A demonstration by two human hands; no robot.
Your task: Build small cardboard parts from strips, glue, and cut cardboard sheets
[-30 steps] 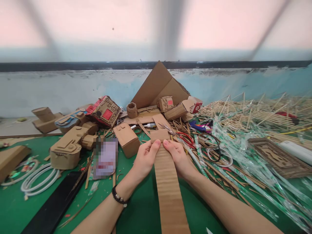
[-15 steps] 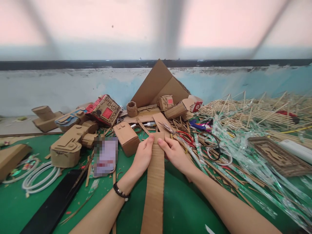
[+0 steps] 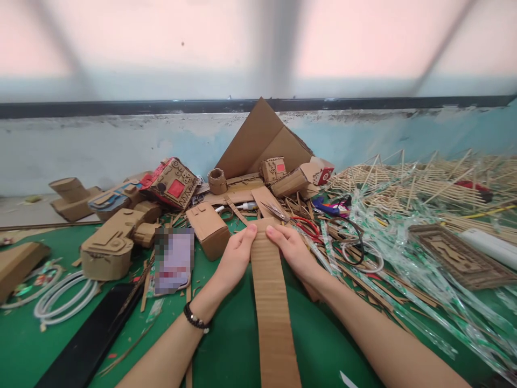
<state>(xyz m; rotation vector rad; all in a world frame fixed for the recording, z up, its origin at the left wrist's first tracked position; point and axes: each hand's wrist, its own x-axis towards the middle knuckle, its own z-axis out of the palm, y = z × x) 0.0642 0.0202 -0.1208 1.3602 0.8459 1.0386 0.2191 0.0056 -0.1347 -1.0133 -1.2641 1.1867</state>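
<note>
A long cardboard strip point(image 3: 273, 307) with creases across it runs from between my hands down past the bottom of the view. My left hand point(image 3: 239, 250) grips its far end at the left edge, thumb on top. At the right edge my right hand point(image 3: 291, 249) pinches the same end, thumb on top; the fingers beneath are hidden. Just left of my left hand stands a small cardboard box point(image 3: 207, 229). Beyond my right hand lie scissors point(image 3: 305, 225) with red handles, blades partly open.
Cardboard models point(image 3: 109, 242), a phone point(image 3: 173, 261), a black flat bar point(image 3: 89, 339) and coiled white tubing point(image 3: 67, 299) are on the left. Plastic wrappers point(image 3: 404, 258), wooden sticks point(image 3: 404, 183) and a carved cardboard panel point(image 3: 460, 256) cover the right. A folded cardboard sheet point(image 3: 262, 140) leans on the wall.
The near part of the cardboard strip has swung to the right, and its creases show more. Both hands keep hold of its far end.
</note>
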